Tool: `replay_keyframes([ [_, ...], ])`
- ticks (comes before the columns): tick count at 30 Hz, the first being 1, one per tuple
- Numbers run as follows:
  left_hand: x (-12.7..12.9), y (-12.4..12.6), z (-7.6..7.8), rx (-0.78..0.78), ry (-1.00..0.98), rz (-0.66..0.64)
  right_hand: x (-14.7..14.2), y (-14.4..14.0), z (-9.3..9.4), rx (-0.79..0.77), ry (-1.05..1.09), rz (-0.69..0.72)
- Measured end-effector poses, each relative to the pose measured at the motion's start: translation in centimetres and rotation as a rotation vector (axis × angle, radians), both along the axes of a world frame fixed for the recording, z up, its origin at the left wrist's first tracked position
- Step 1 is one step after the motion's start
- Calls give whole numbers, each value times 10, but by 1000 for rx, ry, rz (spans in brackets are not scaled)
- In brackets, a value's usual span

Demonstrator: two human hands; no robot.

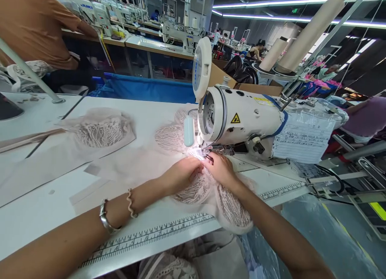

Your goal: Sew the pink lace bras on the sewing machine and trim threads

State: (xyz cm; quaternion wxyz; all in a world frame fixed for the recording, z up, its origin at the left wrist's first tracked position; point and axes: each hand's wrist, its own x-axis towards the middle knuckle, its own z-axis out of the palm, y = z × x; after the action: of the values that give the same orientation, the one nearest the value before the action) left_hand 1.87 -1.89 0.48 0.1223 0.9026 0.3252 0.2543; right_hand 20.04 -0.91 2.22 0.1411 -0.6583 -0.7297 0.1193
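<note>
A pale pink lace piece (196,190) lies under the needle of a white sewing machine (241,118). My left hand (183,172) presses flat on the lace just left of the needle, fingers together. My right hand (221,168) pinches the lace edge right at the presser foot (208,153). A silver bangle and a beaded bracelet ring my left forearm. The machine's lamp lights the fabric between my hands.
More lace pieces (99,130) lie on the white table (45,206) at left, which carries a printed ruler (150,234) along its front edge. A person in a brown shirt (33,29) stands far left. Thread cones (304,33) rise behind the machine; a paper sheet (301,138) hangs on it.
</note>
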Motion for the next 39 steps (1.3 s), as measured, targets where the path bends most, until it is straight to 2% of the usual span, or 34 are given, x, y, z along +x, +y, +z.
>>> replay_keyframes([
  [4,12,-8,-9,68,32,138,1,-1,-1,-4,183,42],
  [8,13,-24,-19,269,136,178,4,-5,1,-111,315,-6],
  [11,12,-31,-17,366,304,182,3,-11,10,-126,178,-51],
  [15,14,-32,-12,414,400,152,1,-17,18,-137,-43,4],
  [23,14,-27,-12,503,378,122,2,-18,-7,76,-26,42],
  [26,14,-26,-7,487,343,116,0,-19,-12,91,-102,97],
  [31,10,-22,0,341,299,89,-1,-22,-15,179,-247,228],
  [35,7,-17,-2,316,258,74,2,-25,-16,265,-249,309],
  [39,5,-15,-5,296,238,75,3,-27,-15,246,-257,327],
])
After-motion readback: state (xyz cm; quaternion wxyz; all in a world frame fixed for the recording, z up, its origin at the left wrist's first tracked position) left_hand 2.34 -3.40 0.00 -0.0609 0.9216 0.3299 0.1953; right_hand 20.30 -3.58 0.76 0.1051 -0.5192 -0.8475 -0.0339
